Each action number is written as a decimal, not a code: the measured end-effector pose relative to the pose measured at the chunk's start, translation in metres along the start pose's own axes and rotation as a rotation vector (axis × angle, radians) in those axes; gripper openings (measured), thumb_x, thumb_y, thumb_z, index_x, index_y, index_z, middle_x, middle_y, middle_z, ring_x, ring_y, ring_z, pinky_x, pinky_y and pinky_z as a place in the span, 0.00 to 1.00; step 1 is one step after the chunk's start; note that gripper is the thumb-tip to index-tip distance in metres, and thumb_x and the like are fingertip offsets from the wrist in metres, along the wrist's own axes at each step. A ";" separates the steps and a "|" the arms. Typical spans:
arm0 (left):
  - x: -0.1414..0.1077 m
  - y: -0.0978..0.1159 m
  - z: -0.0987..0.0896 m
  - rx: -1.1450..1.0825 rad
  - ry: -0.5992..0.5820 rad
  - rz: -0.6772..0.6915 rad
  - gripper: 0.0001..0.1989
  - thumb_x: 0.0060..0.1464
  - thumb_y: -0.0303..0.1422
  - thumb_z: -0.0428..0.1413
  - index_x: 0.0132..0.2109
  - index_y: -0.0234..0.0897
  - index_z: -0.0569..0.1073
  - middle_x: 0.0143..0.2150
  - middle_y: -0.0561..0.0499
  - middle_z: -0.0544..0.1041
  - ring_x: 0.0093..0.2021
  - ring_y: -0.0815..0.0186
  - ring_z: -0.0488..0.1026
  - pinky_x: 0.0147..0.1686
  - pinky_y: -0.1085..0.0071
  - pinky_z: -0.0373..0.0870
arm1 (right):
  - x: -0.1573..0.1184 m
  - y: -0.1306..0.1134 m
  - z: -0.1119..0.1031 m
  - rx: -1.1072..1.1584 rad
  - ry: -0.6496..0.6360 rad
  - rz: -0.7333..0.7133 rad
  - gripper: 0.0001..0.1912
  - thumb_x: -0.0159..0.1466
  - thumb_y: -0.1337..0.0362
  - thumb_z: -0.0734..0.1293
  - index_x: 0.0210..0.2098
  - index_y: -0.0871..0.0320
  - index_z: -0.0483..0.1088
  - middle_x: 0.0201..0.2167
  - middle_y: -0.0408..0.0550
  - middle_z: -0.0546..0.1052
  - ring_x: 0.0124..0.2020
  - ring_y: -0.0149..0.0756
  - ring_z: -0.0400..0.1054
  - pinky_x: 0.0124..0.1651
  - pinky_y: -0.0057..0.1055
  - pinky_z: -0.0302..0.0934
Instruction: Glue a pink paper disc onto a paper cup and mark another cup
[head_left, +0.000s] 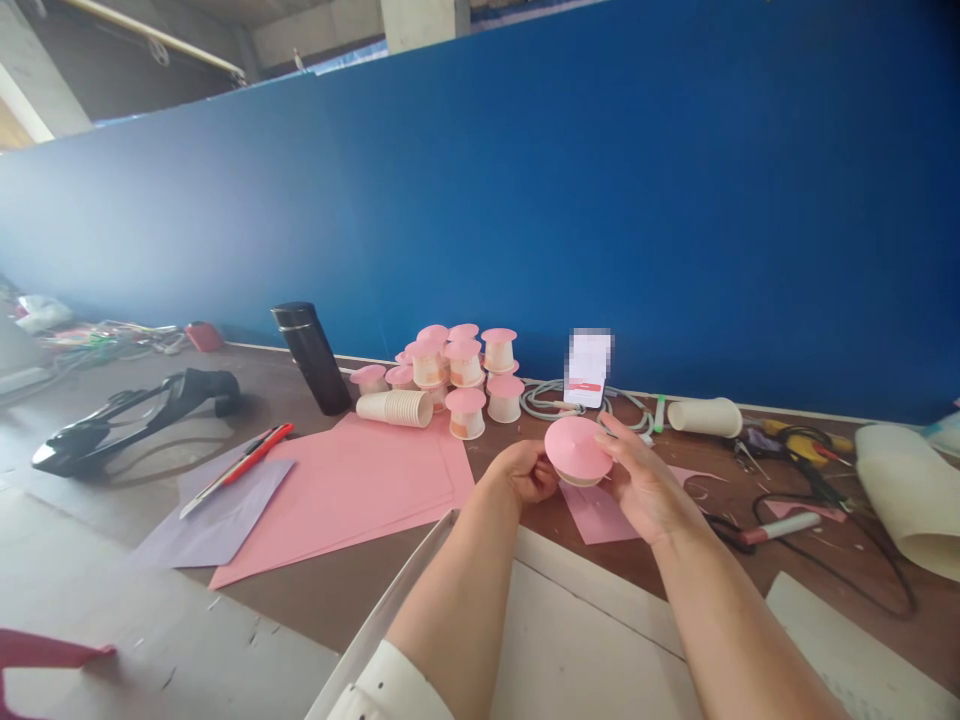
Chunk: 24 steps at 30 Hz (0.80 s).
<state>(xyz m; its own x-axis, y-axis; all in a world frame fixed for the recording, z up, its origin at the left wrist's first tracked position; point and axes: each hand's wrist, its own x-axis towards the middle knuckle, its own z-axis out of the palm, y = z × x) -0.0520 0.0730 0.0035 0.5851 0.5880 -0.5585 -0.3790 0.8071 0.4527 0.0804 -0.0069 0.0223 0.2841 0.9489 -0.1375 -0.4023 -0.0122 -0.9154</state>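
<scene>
A paper cup topped with a round, slightly conical pink paper piece (577, 450) is between my hands, above the brown table. My left hand (529, 470) has curled fingers against its left side. Around the right side of the cup goes my right hand (637, 475), thumb and fingers at the pink rim. Most of the cup's body is hidden beneath the pink top. Just under it lies a pink paper piece (600, 518). To the left stand several paper cups with pink tops (465, 410), some stacked, near a lying stack of plain paper cups (396, 408).
Pink sheets (360, 480) and lilac paper (232, 520) lie left, with a red utility knife (240, 467) on the lilac. A black flask (315, 355), phone (589, 368) and coiled cable (540, 400) line the blue partition (525, 200). A white box (592, 640) is nearest me.
</scene>
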 end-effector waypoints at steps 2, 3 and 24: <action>0.000 0.001 0.000 0.021 -0.006 -0.030 0.09 0.47 0.16 0.51 0.27 0.34 0.63 0.18 0.62 0.53 0.13 0.82 0.48 0.11 0.87 0.46 | 0.001 0.001 -0.001 0.013 -0.011 0.007 0.43 0.50 0.57 0.75 0.62 0.53 0.59 0.56 0.48 0.71 0.53 0.41 0.67 0.40 0.29 0.69; 0.000 0.001 0.001 0.028 -0.011 -0.040 0.09 0.48 0.16 0.50 0.27 0.34 0.63 0.18 0.62 0.53 0.13 0.82 0.49 0.11 0.88 0.46 | 0.002 0.001 -0.002 0.020 -0.016 0.009 0.43 0.50 0.57 0.74 0.62 0.53 0.59 0.55 0.48 0.71 0.52 0.41 0.67 0.41 0.29 0.69; -0.009 0.001 0.003 -0.182 -0.010 0.407 0.01 0.57 0.26 0.54 0.37 0.31 0.69 0.24 0.56 0.65 0.20 0.79 0.64 0.18 0.86 0.61 | 0.017 -0.003 -0.009 0.250 0.319 -0.062 0.22 0.49 0.47 0.73 0.38 0.51 0.70 0.40 0.42 0.73 0.41 0.33 0.69 0.33 0.27 0.68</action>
<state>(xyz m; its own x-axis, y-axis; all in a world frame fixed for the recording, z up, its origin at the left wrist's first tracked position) -0.0549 0.0683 0.0110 0.3688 0.8598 -0.3532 -0.6995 0.5070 0.5036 0.0944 0.0065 0.0190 0.5547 0.7993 -0.2312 -0.5640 0.1569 -0.8108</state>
